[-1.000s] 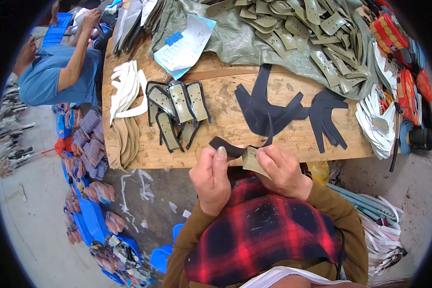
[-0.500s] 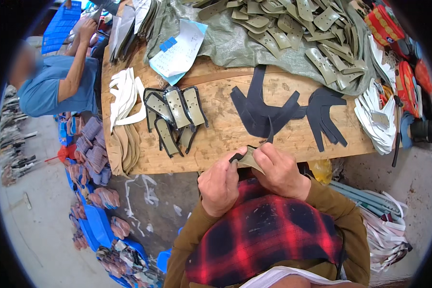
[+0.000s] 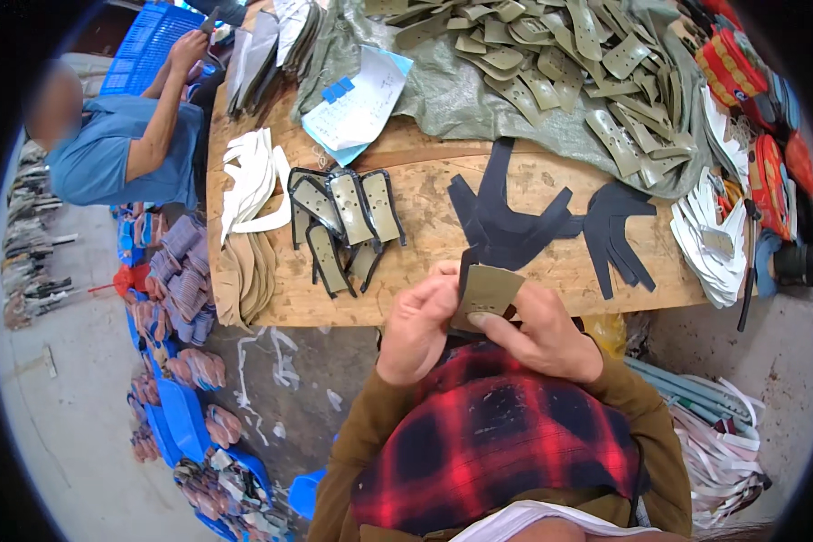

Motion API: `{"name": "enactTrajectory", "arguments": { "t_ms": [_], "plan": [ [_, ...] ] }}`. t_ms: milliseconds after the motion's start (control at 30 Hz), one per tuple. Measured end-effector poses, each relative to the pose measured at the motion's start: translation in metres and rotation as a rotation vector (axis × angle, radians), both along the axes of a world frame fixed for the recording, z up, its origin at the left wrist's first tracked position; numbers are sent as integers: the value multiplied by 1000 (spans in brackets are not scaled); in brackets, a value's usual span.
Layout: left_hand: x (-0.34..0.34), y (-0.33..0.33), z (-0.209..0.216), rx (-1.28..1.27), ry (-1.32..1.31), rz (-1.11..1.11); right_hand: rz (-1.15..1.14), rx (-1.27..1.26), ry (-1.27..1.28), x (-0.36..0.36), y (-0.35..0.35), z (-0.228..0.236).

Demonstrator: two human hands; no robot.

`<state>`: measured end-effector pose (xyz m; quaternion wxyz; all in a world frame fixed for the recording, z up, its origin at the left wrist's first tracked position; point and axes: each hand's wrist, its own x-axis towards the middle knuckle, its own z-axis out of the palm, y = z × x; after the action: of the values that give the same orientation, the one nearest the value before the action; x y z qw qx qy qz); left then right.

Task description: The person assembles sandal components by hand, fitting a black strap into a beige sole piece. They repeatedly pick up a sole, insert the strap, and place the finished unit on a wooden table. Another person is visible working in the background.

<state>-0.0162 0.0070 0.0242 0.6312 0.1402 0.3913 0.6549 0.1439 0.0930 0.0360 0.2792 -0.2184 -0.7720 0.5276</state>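
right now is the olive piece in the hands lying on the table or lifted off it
Lifted off. The olive piece is pinched between the left hand and right hand, held at the near edge of the wooden table.

On the wooden counter point(image 3: 443, 226), dark blue cut shapes point(image 3: 515, 217) lie near centre. At nine o'clock sit olive pieces edged in black point(image 3: 348, 217), then white strips point(image 3: 253, 176). Toward twelve, a paper sheet point(image 3: 361, 104) rests on a grey-green cloth point(image 3: 479, 99) strewn with olive cutouts point(image 3: 569, 63). A person in blue point(image 3: 122, 149) works at ten.
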Motion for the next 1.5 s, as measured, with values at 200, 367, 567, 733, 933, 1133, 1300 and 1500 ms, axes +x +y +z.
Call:
{"name": "enactTrajectory", "arguments": {
  "t_ms": [200,367,567,733,933,1133,1300,1500],
  "plan": [
    [3,3,7,75,738,55,68,-130,-137,4,-2,3],
    [-5,17,12,39,865,66,87,-46,-114,-1,-5,-8],
    [-4,34,11,-14,627,47,171,-83,-169,-2,0,-4],
    [-15,19,0,-42,430,-53,109,-655,-105,5,0,-8],
    [-13,0,10,-211,642,-527,131,-594,-169,4,5,-9],
    [-21,-7,-14,-76,512,-536,215,-189,-146,7,6,-8],
    [-14,4,0,-138,1198,-503,155,108,-122,0,4,-26],
    [-26,-3,-16,394,1388,42,-24,-188,59,-9,-6,-11]
  ]
}}
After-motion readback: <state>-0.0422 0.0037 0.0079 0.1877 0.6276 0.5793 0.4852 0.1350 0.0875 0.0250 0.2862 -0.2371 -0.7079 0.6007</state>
